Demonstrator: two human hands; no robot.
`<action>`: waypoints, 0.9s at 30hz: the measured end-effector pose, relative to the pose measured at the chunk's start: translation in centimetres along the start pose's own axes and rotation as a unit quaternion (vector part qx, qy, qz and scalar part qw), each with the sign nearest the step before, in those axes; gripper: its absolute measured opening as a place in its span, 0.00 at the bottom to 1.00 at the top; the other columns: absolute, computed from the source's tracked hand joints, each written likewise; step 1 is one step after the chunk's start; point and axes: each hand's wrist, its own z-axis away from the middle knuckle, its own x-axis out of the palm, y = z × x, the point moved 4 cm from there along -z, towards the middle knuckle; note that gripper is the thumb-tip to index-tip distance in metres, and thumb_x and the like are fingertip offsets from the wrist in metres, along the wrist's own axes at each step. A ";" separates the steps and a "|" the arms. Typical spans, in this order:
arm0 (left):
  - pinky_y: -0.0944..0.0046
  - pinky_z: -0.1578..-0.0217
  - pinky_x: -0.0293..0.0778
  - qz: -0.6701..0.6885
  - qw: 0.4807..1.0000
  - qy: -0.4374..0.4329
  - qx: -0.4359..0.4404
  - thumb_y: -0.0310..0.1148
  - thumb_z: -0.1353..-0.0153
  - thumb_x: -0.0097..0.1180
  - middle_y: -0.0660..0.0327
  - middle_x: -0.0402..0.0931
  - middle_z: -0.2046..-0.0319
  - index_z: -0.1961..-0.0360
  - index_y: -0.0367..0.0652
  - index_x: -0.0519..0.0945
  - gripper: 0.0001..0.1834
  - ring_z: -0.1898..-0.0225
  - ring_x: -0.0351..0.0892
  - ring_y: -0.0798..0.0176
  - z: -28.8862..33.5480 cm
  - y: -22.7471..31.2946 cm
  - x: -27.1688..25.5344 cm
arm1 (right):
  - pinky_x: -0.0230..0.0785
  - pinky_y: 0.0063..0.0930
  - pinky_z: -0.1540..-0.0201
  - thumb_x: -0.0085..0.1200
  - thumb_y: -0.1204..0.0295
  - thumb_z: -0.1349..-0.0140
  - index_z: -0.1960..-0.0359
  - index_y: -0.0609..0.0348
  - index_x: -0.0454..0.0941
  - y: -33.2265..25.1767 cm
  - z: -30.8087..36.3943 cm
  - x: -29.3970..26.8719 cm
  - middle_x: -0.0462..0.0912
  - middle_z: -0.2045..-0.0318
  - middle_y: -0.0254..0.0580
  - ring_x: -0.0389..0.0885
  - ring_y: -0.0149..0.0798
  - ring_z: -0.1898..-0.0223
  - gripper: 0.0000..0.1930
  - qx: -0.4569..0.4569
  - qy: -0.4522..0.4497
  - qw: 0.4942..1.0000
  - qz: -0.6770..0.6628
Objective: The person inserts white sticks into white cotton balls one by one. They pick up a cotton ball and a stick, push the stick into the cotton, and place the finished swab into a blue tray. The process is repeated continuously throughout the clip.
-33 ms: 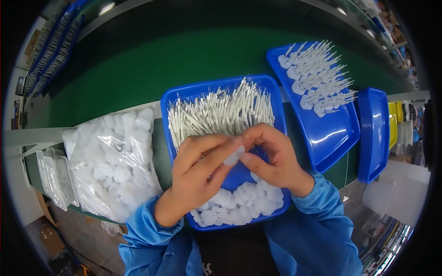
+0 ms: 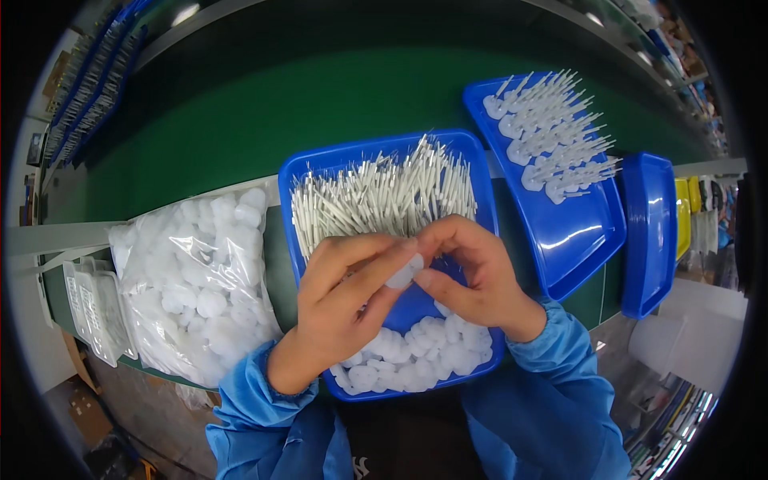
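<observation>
Over the middle of a blue tray [image 2: 494,240], my left hand [image 2: 340,296] pinches a small translucent white plastic disc [image 2: 404,272] in its fingertips. My right hand [image 2: 480,280] meets it from the right, with thumb and index finger closed at the disc's edge. Whether a stick is also between the fingers is hidden. Behind both hands lies a thick pile of thin white sticks with fine wire-like ends [image 2: 384,192]. Loose white discs [image 2: 416,356] fill the near part of the same tray, below my wrists.
On the left lies a clear bag of white discs [image 2: 200,288], beside clear plastic trays [image 2: 100,312]. At the right, a blue tray [image 2: 568,248] holds rows of discs with sticks standing in them [image 2: 552,136]. Stacked blue trays [image 2: 648,232] stand further right. The table [image 2: 280,104] is green.
</observation>
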 end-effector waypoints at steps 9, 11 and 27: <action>0.62 0.60 0.81 0.013 0.998 -0.047 0.026 0.19 0.49 0.77 0.58 0.87 0.47 0.44 0.41 0.92 0.28 0.56 0.84 0.58 0.2 0.4 -0.1 | 0.82 0.28 0.59 0.66 0.80 0.29 0.52 0.64 0.86 -2.0 0.0 0.0 0.91 0.66 0.39 0.91 0.30 0.63 0.06 0.006 0.009 0.994 0.108; 0.62 0.59 0.82 0.052 0.996 -0.060 0.027 0.20 0.48 0.77 0.57 0.86 0.45 0.44 0.41 0.93 0.26 0.55 0.84 0.58 0.3 0.5 -0.2 | 0.81 0.27 0.63 0.65 0.78 0.27 0.56 0.65 0.87 -1.9 0.8 -1.1 0.91 0.71 0.37 0.91 0.31 0.67 0.03 0.061 0.013 0.992 0.108; 0.68 0.55 0.85 0.156 0.971 -0.007 -0.180 0.16 0.30 0.63 0.55 0.83 0.50 0.37 0.38 0.88 0.21 0.55 0.87 0.65 2.5 -1.3 -1.1 | 0.76 0.42 0.71 0.71 0.64 0.36 0.67 0.55 0.88 -1.3 -2.6 -0.7 0.87 0.75 0.41 0.86 0.48 0.75 0.09 -0.066 0.151 0.778 0.606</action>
